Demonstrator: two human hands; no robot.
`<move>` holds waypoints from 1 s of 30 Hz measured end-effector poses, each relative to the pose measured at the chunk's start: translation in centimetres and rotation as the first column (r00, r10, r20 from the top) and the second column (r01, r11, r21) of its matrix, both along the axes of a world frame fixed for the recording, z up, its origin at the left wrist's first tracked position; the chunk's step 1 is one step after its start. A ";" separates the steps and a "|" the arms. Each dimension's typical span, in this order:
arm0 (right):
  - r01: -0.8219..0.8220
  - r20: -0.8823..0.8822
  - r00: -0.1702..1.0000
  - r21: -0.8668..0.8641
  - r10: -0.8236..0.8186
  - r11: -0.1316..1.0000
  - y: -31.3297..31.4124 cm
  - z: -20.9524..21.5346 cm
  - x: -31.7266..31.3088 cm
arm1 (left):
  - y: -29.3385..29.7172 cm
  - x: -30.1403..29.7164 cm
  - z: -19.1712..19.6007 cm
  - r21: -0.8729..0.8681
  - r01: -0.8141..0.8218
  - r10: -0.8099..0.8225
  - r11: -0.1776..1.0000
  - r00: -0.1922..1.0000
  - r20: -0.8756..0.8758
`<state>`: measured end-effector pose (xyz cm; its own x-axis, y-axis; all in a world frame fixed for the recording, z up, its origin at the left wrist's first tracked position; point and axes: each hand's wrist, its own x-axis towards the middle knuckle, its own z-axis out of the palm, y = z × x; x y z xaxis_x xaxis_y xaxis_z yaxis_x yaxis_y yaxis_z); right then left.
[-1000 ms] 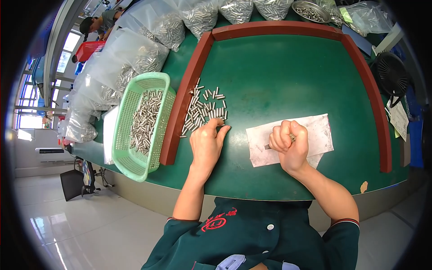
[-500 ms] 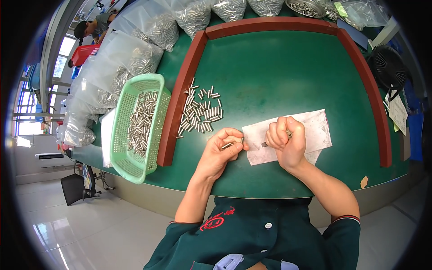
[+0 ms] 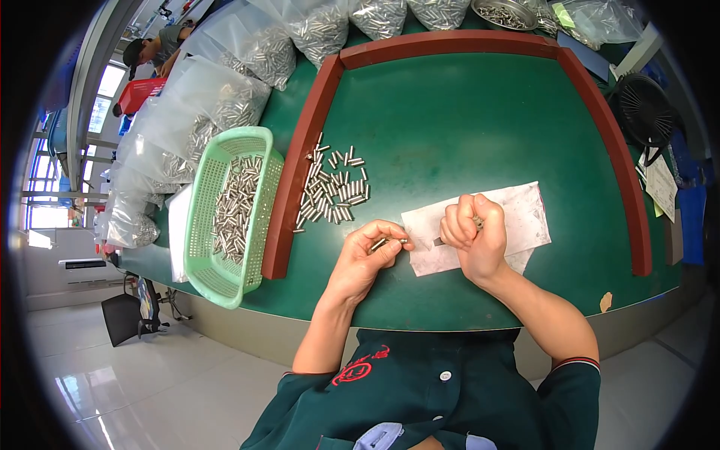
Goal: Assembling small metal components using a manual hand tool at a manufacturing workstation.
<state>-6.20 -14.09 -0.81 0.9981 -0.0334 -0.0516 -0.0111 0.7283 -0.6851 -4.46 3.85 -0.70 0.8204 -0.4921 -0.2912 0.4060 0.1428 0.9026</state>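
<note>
My left hand [image 3: 352, 271] is closed around small shiny metal pins [image 3: 379, 244], one of them pinched at the fingertips. To its right my right hand [image 3: 484, 251] is curled into a fist above a stained white cloth [image 3: 526, 217]. A short dark flat tip [image 3: 439, 241] sticks out of that fist toward the left hand; the fingers hide the rest of the tool. Beyond the left hand, a loose heap of metal pins [image 3: 330, 196] lies on the green table [image 3: 450, 112].
A red-brown wooden frame [image 3: 304, 161] borders the work area. Outside it on the left stands a green plastic basket [image 3: 196, 244] of pins. Clear bags of pins [image 3: 319, 30] line the back and left. A black fan [image 3: 643, 112] sits at right; a person [image 3: 154, 49] is far left.
The pin at my left fingertips has tipped from nearly upright to lying sideways, pointing toward the right hand. My right fist keeps almost the same place over the cloth.
</note>
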 end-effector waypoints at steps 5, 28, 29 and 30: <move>0.005 -0.002 1.000 -0.003 -0.005 1.000 0.0 0.0 0.0 | -0.5 -0.3 0.3 0.074 -0.003 0.002 0.997 1.000 0.013; 0.033 0.028 0.999 0.082 -0.035 0.996 0.2 0.0 -0.6 | -3.1 -1.4 0.7 0.689 -0.237 -0.371 0.685 0.700 0.610; 0.035 0.025 0.999 0.082 -0.037 0.996 0.2 -0.1 -0.5 | -3.0 -1.4 0.7 0.686 -0.245 -0.368 0.685 0.697 0.616; 0.030 0.021 0.999 0.093 -0.032 0.995 0.2 -0.1 -0.5 | -3.0 -1.4 0.7 0.684 -0.253 -0.365 0.684 0.694 0.621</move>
